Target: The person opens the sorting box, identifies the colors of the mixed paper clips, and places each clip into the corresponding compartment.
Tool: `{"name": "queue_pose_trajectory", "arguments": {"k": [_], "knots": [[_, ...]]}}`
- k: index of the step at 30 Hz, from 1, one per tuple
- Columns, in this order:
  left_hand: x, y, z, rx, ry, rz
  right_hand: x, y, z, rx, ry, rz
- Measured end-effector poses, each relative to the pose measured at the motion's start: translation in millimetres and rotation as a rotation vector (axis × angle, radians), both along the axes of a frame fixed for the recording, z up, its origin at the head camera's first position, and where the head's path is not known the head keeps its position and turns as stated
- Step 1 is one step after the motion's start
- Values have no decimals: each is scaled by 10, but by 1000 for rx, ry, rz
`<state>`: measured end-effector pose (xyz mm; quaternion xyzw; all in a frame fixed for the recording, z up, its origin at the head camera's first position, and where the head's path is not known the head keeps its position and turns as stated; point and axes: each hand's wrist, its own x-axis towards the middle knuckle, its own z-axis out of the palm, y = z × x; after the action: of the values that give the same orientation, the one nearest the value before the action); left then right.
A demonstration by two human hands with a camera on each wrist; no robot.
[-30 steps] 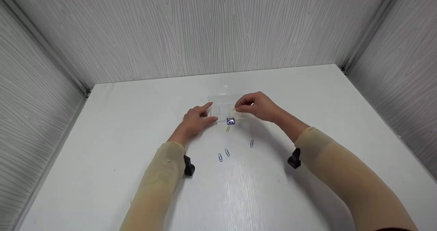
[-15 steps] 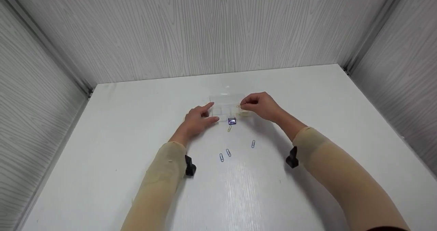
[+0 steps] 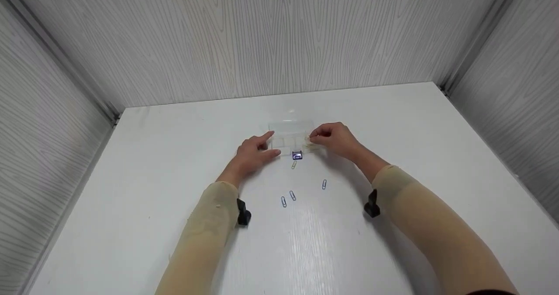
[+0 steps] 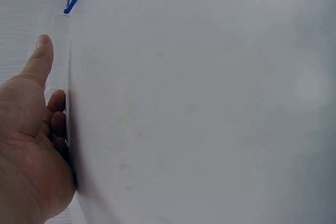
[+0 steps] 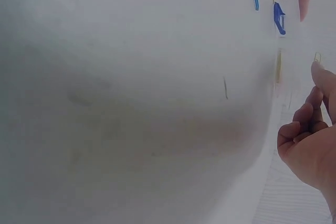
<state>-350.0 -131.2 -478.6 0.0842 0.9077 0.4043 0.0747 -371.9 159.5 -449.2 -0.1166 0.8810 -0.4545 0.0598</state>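
The white table (image 3: 131, 164) carries all components. A beige sleeve (image 3: 436, 225) covers the right forearm. The clear compartmented box (image 3: 277, 142) sits toward the far side of the table, between the two hands. The left hand (image 3: 254, 152) is at the box's left side, thumb and index finger spread wide. The right hand (image 3: 334, 137) is over the box's right end, thumb and index finger pinched on a small yellow clip (image 5: 317, 56). The blue latch (image 3: 297, 155) is at the box's near edge. Three blue paper clips lie on the table: two (image 3: 284, 201) (image 3: 292, 195) adjacent at the near side, one (image 3: 324, 184) farther right. One yellow paper clip (image 3: 294, 165) lies just near of the latch.
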Motion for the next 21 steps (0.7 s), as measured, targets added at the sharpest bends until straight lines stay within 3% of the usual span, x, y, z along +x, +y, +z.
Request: {"name": "queue_pose_trajectory", "arguments": {"k": [10, 21], "knots": [[-4, 6, 15, -17, -7, 4, 74, -16, 40, -6, 16, 8], [-31, 7, -2, -33, -12, -3, 284, -164, -5, 17, 12, 229]]}}
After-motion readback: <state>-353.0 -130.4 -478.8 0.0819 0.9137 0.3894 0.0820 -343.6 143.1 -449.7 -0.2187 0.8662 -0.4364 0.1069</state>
